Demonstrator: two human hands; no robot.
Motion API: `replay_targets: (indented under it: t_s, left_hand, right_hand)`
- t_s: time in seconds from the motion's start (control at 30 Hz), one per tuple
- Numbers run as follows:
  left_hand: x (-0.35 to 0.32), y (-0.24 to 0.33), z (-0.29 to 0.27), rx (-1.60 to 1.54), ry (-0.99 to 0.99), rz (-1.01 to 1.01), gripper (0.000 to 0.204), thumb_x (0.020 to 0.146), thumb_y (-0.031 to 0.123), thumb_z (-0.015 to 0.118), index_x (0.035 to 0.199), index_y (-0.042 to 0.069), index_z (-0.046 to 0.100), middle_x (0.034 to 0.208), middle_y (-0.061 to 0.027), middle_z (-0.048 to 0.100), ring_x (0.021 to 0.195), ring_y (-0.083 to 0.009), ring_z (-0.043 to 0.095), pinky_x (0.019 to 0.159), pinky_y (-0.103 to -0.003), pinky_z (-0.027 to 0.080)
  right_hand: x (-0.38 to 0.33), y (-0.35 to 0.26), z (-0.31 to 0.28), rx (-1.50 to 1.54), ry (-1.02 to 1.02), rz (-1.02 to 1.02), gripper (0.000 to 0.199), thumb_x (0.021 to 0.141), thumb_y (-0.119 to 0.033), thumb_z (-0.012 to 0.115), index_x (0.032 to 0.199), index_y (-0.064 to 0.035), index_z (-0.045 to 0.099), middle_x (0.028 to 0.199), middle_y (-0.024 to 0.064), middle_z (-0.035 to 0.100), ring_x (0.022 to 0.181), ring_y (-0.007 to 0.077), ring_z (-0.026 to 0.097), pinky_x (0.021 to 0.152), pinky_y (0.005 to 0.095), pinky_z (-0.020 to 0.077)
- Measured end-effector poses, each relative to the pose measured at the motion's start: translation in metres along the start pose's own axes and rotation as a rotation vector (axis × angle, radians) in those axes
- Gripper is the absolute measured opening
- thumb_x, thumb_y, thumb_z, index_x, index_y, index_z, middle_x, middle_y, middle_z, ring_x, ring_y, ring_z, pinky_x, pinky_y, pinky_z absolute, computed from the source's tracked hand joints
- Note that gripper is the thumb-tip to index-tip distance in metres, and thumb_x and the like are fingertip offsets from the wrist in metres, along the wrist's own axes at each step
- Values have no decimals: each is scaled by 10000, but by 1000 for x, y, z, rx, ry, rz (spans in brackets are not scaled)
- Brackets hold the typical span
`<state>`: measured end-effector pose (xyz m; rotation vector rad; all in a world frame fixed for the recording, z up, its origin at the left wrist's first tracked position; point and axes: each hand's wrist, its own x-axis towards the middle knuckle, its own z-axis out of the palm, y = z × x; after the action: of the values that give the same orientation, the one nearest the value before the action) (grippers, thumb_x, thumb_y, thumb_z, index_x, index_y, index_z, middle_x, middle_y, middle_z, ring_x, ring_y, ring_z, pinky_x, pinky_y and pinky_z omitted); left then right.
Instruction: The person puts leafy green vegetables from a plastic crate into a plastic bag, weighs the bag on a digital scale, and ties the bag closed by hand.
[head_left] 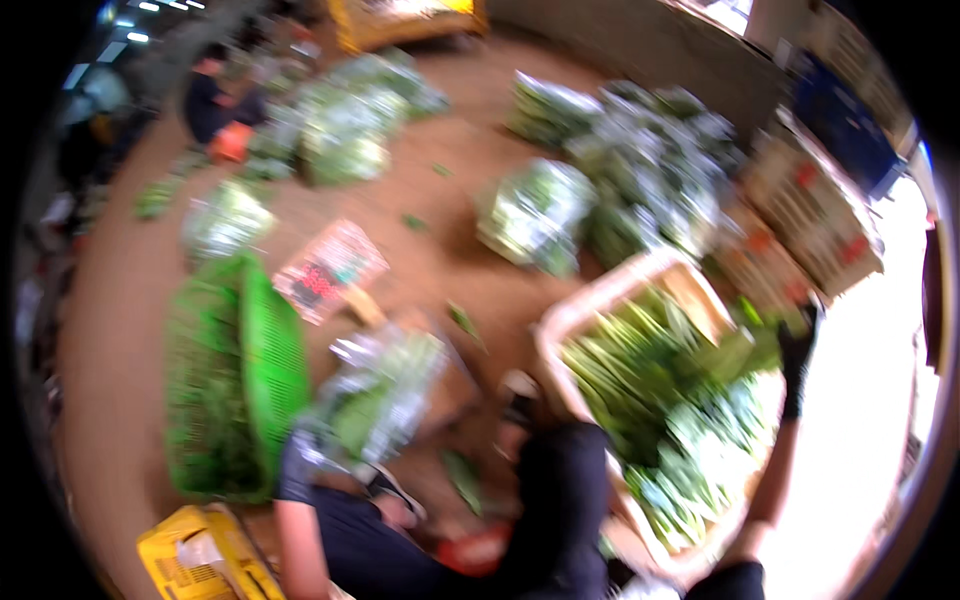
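Observation:
My left hand (296,468), in a dark glove, is at the near left end of a clear plastic bag (375,400), its fingers closed on the film. Long-stemmed leafy greens (412,362) lie inside that bag, over a brown board (448,385). Far out to the right, my gloved right hand (797,345) closes on some leafy greens (745,350) at the edge of a pale crate (548,335). More greens (625,375) fill the crate, their stems and leaves piled across it. Motion blur hides the finger detail of both hands.
A green basket (275,345) stands at left, a yellow crate (165,555) nearer me. Bagged greens (535,210) lie ahead, with cartons (815,205) at right. A red-and-white printed sheet (330,268) lies beyond the bag. Another person (208,95) sits at far left.

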<state>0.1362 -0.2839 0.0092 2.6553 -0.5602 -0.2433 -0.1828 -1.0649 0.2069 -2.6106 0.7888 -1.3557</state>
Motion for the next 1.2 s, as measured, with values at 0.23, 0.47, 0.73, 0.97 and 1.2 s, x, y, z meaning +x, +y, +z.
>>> replay_targets:
  t_s: [0.23, 0.47, 0.73, 0.97, 1.2]
  left_hand:
    - [-29, -111, 14, -1515, 162, -346, 464, 883, 230, 468, 1277, -13, 434, 1289, -105, 468, 1200, -195, 410, 1021, -337, 281]
    - [-17, -25, 23, -1672, 173, -609, 166, 843, 203, 585, 913, 61, 634, 768, 6, 590, 608, -81, 499, 535, -194, 359]
    - [-35, -56, 21, -1551, 148, -412, 148, 800, 238, 639, 727, 121, 584, 620, 45, 519, 530, -64, 464, 478, -220, 351]
    - [-68, -40, 5, -1612, 76, -544, 232, 809, 312, 611, 697, 141, 501, 487, 42, 381, 387, -87, 321, 411, -247, 307]
    - [-71, -28, 6, -1790, 134, -540, 241, 880, 322, 497, 991, 118, 432, 631, 4, 458, 531, -109, 419, 527, -268, 373]
  right_hand:
    - [89, -128, -78, 219, 143, -136, 360, 742, -33, 660, 1080, -42, 537, 1069, 73, 549, 1009, 190, 523, 882, 316, 426]
    - [91, -222, -130, 782, 118, -292, 463, 809, -265, 587, 1182, -22, 460, 1198, 196, 501, 1049, 297, 534, 929, 422, 416]
    - [64, -348, -42, 1336, -120, 93, 424, 878, -361, 408, 1168, -64, 492, 1162, 111, 521, 1092, 240, 498, 960, 389, 395]
    - [-112, -449, 87, 1587, -857, 456, 383, 876, -363, 429, 1114, -73, 509, 1107, 97, 538, 1021, 231, 510, 920, 380, 413]
    - [-267, -462, 224, 1586, -1236, 960, 346, 874, -364, 451, 1061, -83, 525, 1052, 84, 555, 950, 223, 522, 879, 371, 430]
